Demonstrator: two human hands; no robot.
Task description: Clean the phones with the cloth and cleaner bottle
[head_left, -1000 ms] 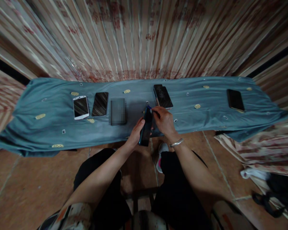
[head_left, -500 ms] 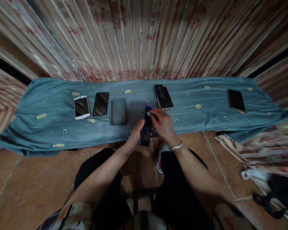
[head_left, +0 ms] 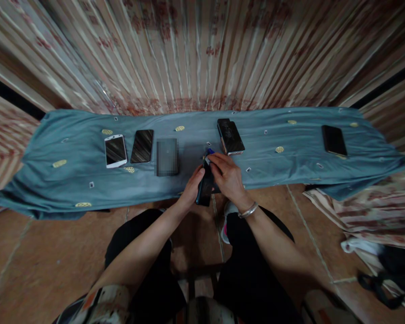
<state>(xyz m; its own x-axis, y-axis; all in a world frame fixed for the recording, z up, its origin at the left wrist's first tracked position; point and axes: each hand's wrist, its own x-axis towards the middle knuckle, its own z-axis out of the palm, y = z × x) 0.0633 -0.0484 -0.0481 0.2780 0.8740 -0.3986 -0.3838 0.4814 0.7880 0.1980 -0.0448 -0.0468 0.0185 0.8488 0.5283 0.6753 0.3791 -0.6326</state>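
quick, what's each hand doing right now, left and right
Left hand: closed on the dark phone, holding it on edge.
Right hand: fingertips pinch a small blue tool at the phone's top.

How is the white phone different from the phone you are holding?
The white phone lies flat on the blue cloth, untouched; the held phone is gripped on edge by the left hand and right hand. The white phone has a pale frame; the held phone looks all dark. Both have dark screens.
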